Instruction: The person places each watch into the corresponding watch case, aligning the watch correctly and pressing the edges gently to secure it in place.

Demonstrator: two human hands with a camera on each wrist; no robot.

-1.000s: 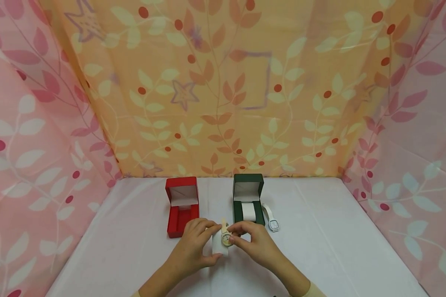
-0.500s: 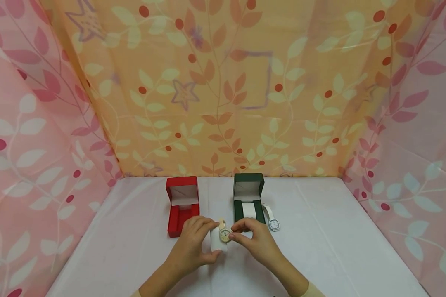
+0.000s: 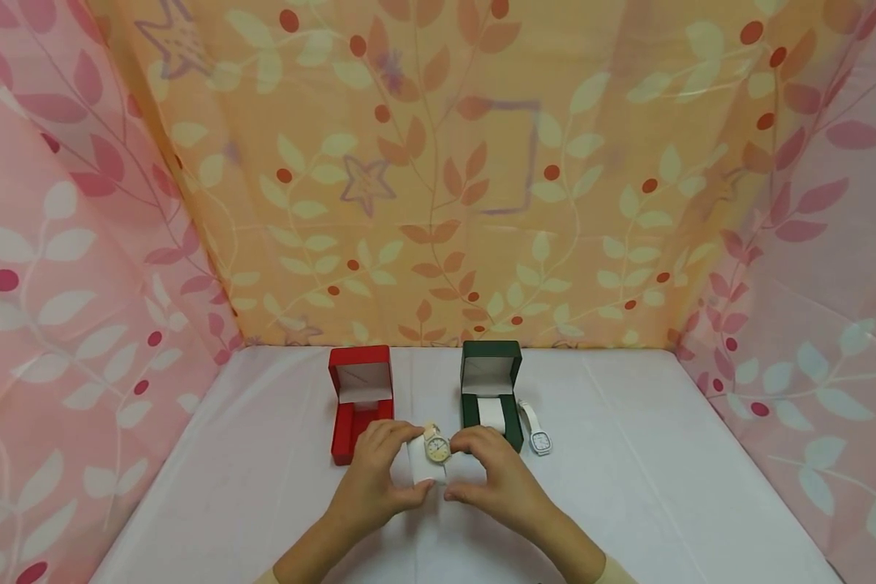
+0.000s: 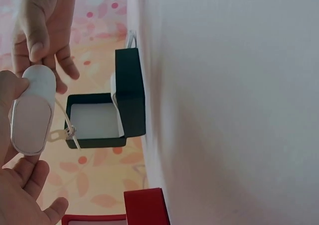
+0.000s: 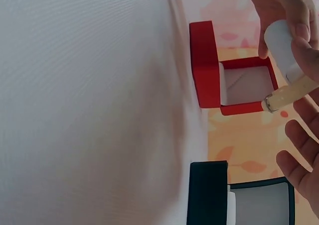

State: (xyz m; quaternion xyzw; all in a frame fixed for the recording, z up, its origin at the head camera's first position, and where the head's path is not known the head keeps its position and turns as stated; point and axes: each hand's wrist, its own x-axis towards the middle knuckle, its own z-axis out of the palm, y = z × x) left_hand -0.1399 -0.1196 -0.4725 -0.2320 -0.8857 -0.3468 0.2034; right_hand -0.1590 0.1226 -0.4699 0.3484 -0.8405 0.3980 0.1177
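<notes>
Held upright above the near surface [image 3: 664, 487]: white cushion [image 3: 418, 464] wearing a beige watch [image 3: 436, 447], dial facing up and near. Gripped by left hand [image 3: 371, 489] and right hand [image 3: 502, 483] together. Floral cloth walls [image 3: 438, 178] around.

beige-strapped round watch [image 3: 437, 447] wrapped on white cushion [image 3: 422, 466]; raised above the table

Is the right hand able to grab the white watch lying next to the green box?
Probably yes, but not right away. The white watch lies in the open on the table just beyond the right hand, with nothing between them. That hand is busy gripping the white cushion with the tan watch.
</notes>
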